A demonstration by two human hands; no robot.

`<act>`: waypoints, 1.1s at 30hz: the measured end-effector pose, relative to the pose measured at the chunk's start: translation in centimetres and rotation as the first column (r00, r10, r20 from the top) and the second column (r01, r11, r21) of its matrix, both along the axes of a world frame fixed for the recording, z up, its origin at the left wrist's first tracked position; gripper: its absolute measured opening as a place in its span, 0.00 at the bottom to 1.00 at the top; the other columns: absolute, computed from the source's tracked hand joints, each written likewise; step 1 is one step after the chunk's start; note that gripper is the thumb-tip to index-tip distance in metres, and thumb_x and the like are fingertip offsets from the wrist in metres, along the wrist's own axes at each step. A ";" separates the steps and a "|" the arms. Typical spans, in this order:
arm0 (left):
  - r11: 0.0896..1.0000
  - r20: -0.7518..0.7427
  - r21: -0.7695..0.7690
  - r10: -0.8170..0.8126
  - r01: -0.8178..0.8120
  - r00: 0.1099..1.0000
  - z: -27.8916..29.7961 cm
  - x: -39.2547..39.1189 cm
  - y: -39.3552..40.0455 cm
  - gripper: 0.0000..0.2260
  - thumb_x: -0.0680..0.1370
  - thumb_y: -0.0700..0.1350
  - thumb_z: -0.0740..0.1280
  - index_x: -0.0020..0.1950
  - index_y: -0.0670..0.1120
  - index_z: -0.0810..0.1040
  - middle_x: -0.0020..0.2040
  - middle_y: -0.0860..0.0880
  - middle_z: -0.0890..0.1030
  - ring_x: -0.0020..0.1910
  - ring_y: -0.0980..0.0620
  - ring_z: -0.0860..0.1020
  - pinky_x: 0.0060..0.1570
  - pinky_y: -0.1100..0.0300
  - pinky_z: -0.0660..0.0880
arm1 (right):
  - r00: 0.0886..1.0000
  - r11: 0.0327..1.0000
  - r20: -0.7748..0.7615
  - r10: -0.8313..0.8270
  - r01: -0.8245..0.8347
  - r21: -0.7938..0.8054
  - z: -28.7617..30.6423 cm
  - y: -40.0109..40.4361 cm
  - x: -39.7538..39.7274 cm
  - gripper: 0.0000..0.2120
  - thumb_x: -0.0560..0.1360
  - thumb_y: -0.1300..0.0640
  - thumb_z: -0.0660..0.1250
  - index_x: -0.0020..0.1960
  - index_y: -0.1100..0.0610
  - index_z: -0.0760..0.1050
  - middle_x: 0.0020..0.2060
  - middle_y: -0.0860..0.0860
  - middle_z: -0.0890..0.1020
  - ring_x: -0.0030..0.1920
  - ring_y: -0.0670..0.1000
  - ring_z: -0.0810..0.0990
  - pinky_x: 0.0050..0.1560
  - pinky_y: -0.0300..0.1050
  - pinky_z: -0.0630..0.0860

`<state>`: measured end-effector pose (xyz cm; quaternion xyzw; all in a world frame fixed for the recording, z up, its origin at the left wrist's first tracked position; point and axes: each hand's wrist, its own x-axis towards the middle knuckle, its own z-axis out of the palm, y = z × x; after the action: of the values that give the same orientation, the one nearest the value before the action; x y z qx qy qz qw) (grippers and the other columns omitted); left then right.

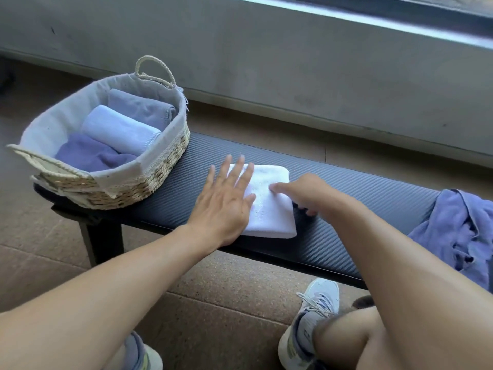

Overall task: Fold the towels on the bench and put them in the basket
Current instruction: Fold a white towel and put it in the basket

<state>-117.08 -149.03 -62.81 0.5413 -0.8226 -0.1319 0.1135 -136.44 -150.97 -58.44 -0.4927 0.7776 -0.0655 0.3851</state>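
Note:
A folded white towel [272, 206] lies on the dark bench [346, 209]. My left hand [226, 198] rests flat on the towel's left side with its fingers spread. My right hand [304, 193] is at the towel's right edge, the index finger on top and the other fingers curled at the edge; whether they reach under the towel is hidden. A woven basket [149, 182] with a cloth lining stands on the bench's left end and holds three folded towels: purple [90, 156], light blue [120, 129] and grey-blue [138, 105]. A crumpled purple towel [458, 231] lies at the bench's right.
A grey concrete wall [293, 62] with a window ledge runs behind the bench. The floor [226, 289] is brown. My knee [346, 340] and grey shoes [312, 329] are in front of the bench, lower right.

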 end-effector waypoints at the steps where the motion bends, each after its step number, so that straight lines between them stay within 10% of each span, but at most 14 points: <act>1: 1.000 0.002 0.007 -0.018 0.018 1.000 0.4 -0.2 0.3 0.29 0.84 0.59 0.47 0.84 0.51 0.46 0.84 0.51 0.43 0.81 0.52 0.36 0.79 0.51 0.34 | 0.998 1.000 0.056 -0.021 0.021 0.001 0.2 0.0 0.2 0.20 0.73 0.40 0.71 0.49 0.58 0.76 0.42 0.51 0.79 0.39 0.51 0.75 0.38 0.45 0.69; 7: 0.987 -0.020 0.163 -0.006 0.009 1.000 1.4 -2.1 4.0 0.53 0.71 0.78 0.55 0.83 0.47 0.41 0.84 0.51 0.47 0.82 0.54 0.43 0.80 0.51 0.39 | 0.931 0.994 0.352 -0.098 0.109 -0.009 1.0 0.3 1.8 0.13 0.73 0.47 0.73 0.51 0.55 0.80 0.42 0.50 0.82 0.35 0.50 0.77 0.35 0.42 0.69; 14: 0.994 -0.265 0.110 0.044 -0.015 0.963 0.3 -1.0 4.5 0.47 0.75 0.60 0.70 0.83 0.50 0.43 0.82 0.53 0.56 0.79 0.56 0.52 0.80 0.57 0.45 | 0.842 0.998 0.538 -0.016 0.048 -0.045 2.1 1.4 0.6 0.13 0.81 0.50 0.61 0.51 0.58 0.79 0.39 0.54 0.85 0.37 0.52 0.81 0.33 0.44 0.72; 18: 0.977 -0.493 0.188 0.184 -0.103 0.850 1.5 -0.2 4.3 0.35 0.70 0.53 0.68 0.76 0.57 0.62 0.65 0.52 0.78 0.59 0.49 0.77 0.58 0.57 0.74 | 0.945 0.933 0.257 0.202 -0.106 -0.343 0.9 1.8 0.5 0.05 0.76 0.59 0.71 0.51 0.50 0.81 0.48 0.47 0.85 0.44 0.50 0.84 0.39 0.49 0.82; 22: 0.925 -0.587 0.376 0.278 -0.048 0.761 2.5 1.8 3.6 0.21 0.65 0.48 0.64 0.58 0.58 0.74 0.43 0.51 0.81 0.34 0.56 0.74 0.34 0.62 0.71 | 0.917 0.791 0.028 0.398 -0.327 -0.517 1.0 1.1 -0.6 0.29 0.67 0.51 0.80 0.64 0.41 0.73 0.64 0.39 0.76 0.63 0.43 0.76 0.62 0.48 0.76; 28: 0.833 -0.561 0.551 0.319 0.057 0.764 3.7 4.8 2.7 0.22 0.60 0.42 0.61 0.49 0.60 0.79 0.35 0.50 0.76 0.33 0.53 0.70 0.34 0.60 0.66 | 0.690 0.677 0.029 0.723 -0.699 -0.231 1.6 0.9 -1.9 0.23 0.64 0.46 0.83 0.56 0.43 0.81 0.51 0.40 0.84 0.51 0.44 0.82 0.56 0.53 0.79; 33: 0.856 -0.426 0.514 0.201 0.053 0.882 4.0 6.3 3.6 0.22 0.67 0.49 0.72 0.58 0.63 0.73 0.50 0.56 0.81 0.38 0.60 0.78 0.41 0.66 0.72 | 0.667 0.636 -0.047 0.743 -0.726 -0.261 1.4 0.9 -1.2 0.12 0.71 0.44 0.77 0.52 0.42 0.79 0.46 0.41 0.84 0.46 0.43 0.81 0.49 0.53 0.79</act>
<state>-110.74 -145.46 -58.81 0.5363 -0.6841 -0.4662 0.1645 -137.65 -150.08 -57.08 -0.8093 0.4815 -0.0197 0.3358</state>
